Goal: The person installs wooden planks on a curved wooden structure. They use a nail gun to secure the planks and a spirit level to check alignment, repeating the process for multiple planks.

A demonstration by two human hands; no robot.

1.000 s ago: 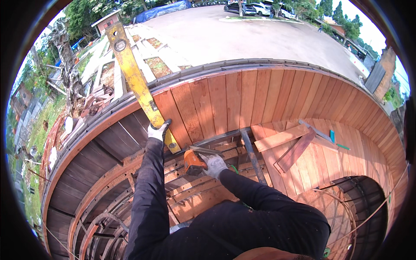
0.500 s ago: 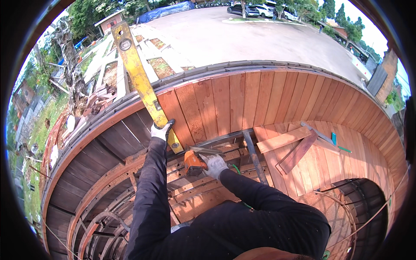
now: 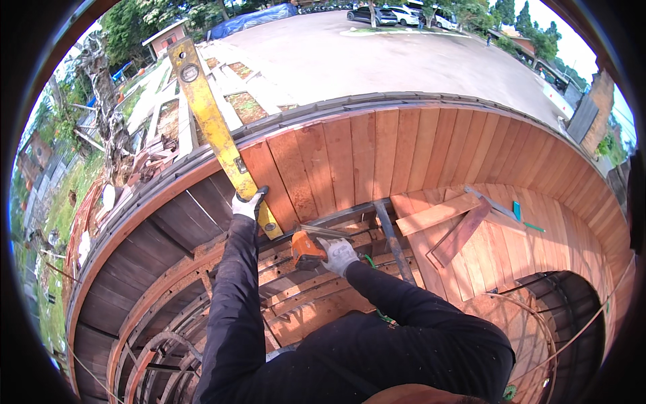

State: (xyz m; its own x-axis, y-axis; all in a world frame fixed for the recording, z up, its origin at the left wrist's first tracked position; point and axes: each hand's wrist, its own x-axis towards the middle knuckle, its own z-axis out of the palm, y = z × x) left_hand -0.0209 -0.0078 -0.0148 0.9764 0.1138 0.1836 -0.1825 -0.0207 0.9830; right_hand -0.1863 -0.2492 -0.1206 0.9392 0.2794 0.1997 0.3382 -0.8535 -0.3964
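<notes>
My left hand (image 3: 249, 204), in a pale glove with dark fingertips, is wrapped round the lower part of a long, worn yellow spirit level (image 3: 214, 128). The level leans along the edge of the reddish wood planks (image 3: 323, 168) and stands up past the curved wall's rim. To its right my right hand (image 3: 341, 257), gloved too, is closed on an orange nail gun (image 3: 307, 252). A green hose (image 3: 369, 261) shows beside that wrist. The nail gun is over the open framing, just below the planks' lower edge. Its far end is partly hard to make out.
Wooden battens and a metal bar (image 3: 396, 242) span the open framing beneath my hands. Loose boards (image 3: 441, 214) and a blue-grey metal strip (image 3: 494, 204) lie on the planked seat at right. Dark boards (image 3: 161, 222) line the left wall. Beyond the rim are paving and parked cars (image 3: 373, 17).
The nail gun and my right hand have shifted slightly right. My left hand still grips the spirit level in nearly the same place; the whole view has moved a little.
</notes>
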